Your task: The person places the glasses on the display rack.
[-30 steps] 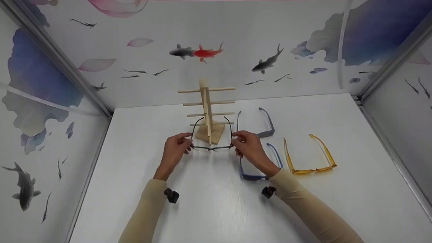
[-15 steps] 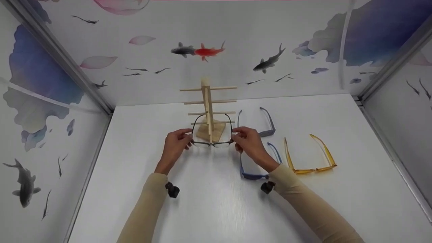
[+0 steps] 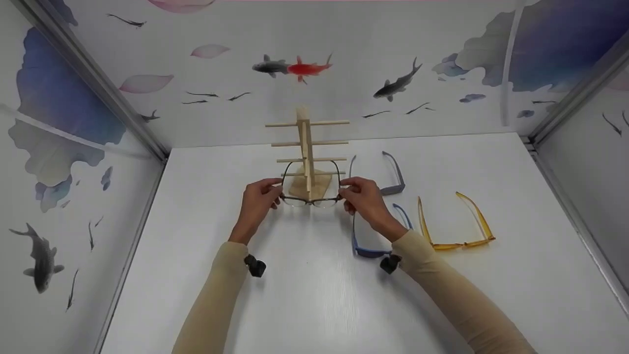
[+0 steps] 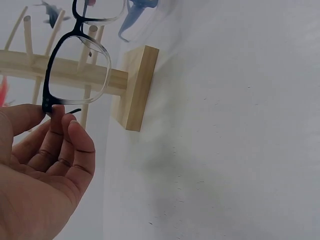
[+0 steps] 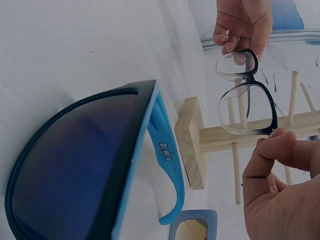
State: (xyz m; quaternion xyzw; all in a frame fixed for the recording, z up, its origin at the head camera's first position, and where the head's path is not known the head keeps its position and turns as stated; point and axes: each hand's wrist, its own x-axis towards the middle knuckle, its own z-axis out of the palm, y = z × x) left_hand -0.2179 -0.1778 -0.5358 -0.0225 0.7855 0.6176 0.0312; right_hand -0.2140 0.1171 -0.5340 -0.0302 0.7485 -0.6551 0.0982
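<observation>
Black-and-clear eyeglasses [image 3: 309,201] are held level in front of a wooden glasses stand [image 3: 305,147], temples pointing toward it. My left hand [image 3: 257,204] pinches the left hinge corner between thumb and fingers, and my right hand [image 3: 364,200] pinches the right one. In the left wrist view, the frame's black top edge fades to a clear lower rim [image 4: 107,75]. The stand has a square base [image 4: 137,90] and several pegs, with no glasses seen resting on them. Whether the eyeglasses touch the lower pegs, I cannot tell.
Blue sunglasses [image 3: 369,252] lie on the white table [image 3: 304,305], partly under my right wrist. Grey-blue glasses [image 3: 393,189] lie behind them, and yellow glasses [image 3: 447,246] lie farther right. Printed walls [image 3: 344,29] enclose the table at the back and sides.
Both hands have carried the eyeglasses a little forward, toward the stand, keeping the same pinch. The head view has shifted slightly. The other glasses stay where they lay.
</observation>
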